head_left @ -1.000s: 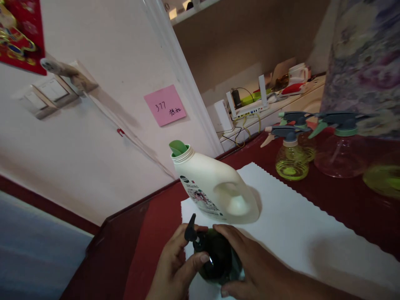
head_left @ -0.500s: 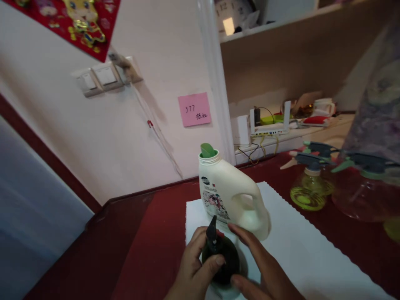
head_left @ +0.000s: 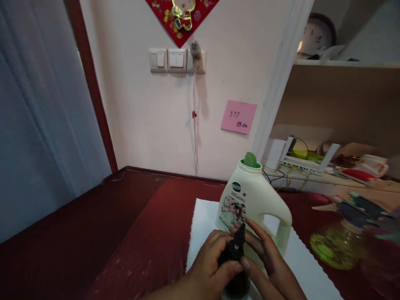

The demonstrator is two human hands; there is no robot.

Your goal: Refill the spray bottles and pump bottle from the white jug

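A dark pump bottle [head_left: 236, 285] with a black pump head [head_left: 239, 237] is at the lower middle, over white paper. My left hand [head_left: 215, 262] is closed around its neck, thumb across the front. From the other side my right hand [head_left: 268, 266] curves about the pump collar; its thumb is against the bottle and its fingers reach behind the nozzle, partly hidden. Just beyond my hands stands a cream detergent jug [head_left: 254, 191] with a handle, upright on the paper [head_left: 200, 223]. Something green [head_left: 250, 159] sits in its uncapped mouth.
At the right are spray bottles, one with yellow-green liquid [head_left: 336, 248]. A white router [head_left: 301, 162] with cables stands on the ledge behind. The dark red tabletop [head_left: 140, 233] meets the wall, where a pink note [head_left: 239, 116] hangs. A blue-grey curtain [head_left: 46, 125] is at the left.
The camera view has levelled and turned left, so everything sits further right. My right hand has come in from beside the bottle to its pump collar. My left hand keeps its grip.
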